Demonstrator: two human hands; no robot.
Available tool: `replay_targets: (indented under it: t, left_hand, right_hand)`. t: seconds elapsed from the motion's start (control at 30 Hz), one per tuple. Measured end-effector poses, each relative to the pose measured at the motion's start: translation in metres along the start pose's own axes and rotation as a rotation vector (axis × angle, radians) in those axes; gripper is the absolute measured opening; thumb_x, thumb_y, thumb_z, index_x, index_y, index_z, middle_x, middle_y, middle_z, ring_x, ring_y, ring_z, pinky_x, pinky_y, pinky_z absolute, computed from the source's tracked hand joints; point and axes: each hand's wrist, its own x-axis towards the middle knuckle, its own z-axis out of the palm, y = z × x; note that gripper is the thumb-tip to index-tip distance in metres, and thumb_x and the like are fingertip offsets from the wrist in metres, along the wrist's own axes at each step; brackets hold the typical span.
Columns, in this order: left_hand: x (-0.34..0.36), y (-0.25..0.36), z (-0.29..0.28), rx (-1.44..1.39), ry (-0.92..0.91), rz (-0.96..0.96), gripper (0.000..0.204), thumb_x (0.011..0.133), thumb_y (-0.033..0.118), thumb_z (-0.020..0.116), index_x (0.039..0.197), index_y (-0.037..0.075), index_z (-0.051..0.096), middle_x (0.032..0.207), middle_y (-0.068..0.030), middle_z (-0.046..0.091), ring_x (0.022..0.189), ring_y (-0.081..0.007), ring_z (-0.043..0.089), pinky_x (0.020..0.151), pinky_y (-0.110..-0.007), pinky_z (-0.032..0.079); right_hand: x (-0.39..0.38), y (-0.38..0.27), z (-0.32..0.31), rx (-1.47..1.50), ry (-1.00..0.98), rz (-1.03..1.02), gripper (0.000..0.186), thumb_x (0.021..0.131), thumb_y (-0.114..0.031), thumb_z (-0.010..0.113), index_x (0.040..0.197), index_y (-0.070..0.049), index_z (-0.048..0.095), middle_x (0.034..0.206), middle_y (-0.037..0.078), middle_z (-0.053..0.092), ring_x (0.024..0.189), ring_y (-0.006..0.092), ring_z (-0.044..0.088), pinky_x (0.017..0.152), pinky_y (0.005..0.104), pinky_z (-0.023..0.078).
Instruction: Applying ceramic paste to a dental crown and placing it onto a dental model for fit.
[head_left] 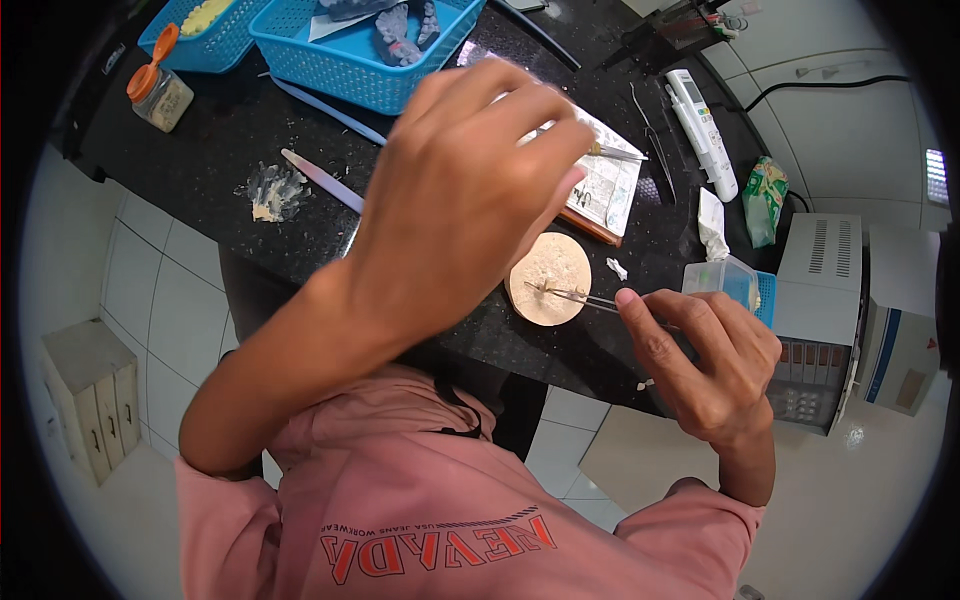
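Observation:
My left hand (470, 190) is raised over the counter, its fingers closed round a fine-tipped brush (610, 152) with a brassy collar. The brush tip points right, above a white mixing palette (612, 180) with a brown edge; the hand hides part of that palette. In my right hand (705, 350) is a pair of metal tweezers (590, 300), pinched between thumb and fingers. The tweezer tips reach a small brownish piece on a round beige disc (560, 262), which lies near the counter's front edge. Whether the tips grip that piece, I cannot tell.
Blue baskets (340, 75) stand at the back left, beside an orange-lidded jar (165, 100). A pale file (325, 182) lies left. Rightward are a thin metal instrument (655, 140), a white handheld device (702, 135), crumpled tissue (712, 225), a green packet (766, 200) and a grey machine (815, 270).

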Motion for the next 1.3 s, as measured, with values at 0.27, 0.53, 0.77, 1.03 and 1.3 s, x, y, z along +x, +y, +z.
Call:
replay_targets:
  t: [0.27, 0.53, 0.77, 1.03, 1.3]
  left_hand:
    - [0.031, -0.011, 0.041, 0.125, -0.367, 0.080, 0.016, 0.075, 0.005, 0.066, 0.091, 0.000, 0.068, 0.086, -0.0131, 0.067, 0.091, -0.0309, 0.064, 0.083, -0.041, 0.049]
    - [0.030, -0.003, 0.024, 0.088, -0.126, 0.146, 0.005, 0.072, 0.005, 0.067, 0.072, 0.001, 0.065, 0.080, -0.0125, 0.061, 0.073, -0.0258, 0.067, 0.062, -0.036, 0.053]
    - [-0.013, 0.019, -0.041, -0.317, -0.272, -0.265, 0.035, 0.076, -0.007, 0.064, 0.109, 0.001, 0.068, 0.082, -0.0102, 0.061, 0.065, -0.0197, 0.063, 0.055, -0.030, 0.046]
    - [-0.052, 0.031, -0.062, -0.882, -0.443, -1.016, 0.021, 0.083, -0.001, 0.071, 0.104, -0.002, 0.073, 0.081, -0.0084, 0.067, 0.060, -0.0064, 0.061, 0.053, -0.018, 0.049]
    - [-0.052, 0.029, -0.053, -0.828, -0.459, -0.945, 0.017, 0.083, 0.003, 0.072, 0.100, 0.000, 0.075, 0.074, -0.0099, 0.070, 0.058, -0.0077, 0.061, 0.050, -0.020, 0.047]
  right_hand:
    - [0.004, 0.000, 0.002, -0.002, 0.035, -0.023, 0.031, 0.069, -0.007, 0.070, 0.100, -0.004, 0.074, 0.081, 0.003, 0.064, 0.061, 0.0127, 0.054, 0.047, 0.0246, 0.038]
    - [0.003, 0.000, -0.001, 0.007, 0.025, -0.013, 0.031, 0.068, -0.008, 0.070, 0.098, -0.004, 0.074, 0.080, 0.003, 0.063, 0.060, 0.0119, 0.054, 0.046, 0.0241, 0.037]
    - [0.001, 0.000, 0.001, 0.027, 0.034, 0.008, 0.030, 0.067, -0.006, 0.072, 0.097, -0.003, 0.075, 0.079, 0.003, 0.063, 0.060, 0.0118, 0.054, 0.045, 0.0234, 0.035]
    - [0.002, 0.000, 0.001, 0.040, 0.040, 0.006, 0.029, 0.067, -0.006, 0.073, 0.096, -0.003, 0.075, 0.079, 0.003, 0.063, 0.060, 0.0119, 0.054, 0.044, 0.0238, 0.034]
    - [0.003, 0.001, 0.000, 0.031, 0.034, -0.005, 0.029, 0.066, -0.005, 0.073, 0.095, -0.003, 0.075, 0.078, 0.003, 0.062, 0.059, 0.0118, 0.054, 0.044, 0.0238, 0.033]
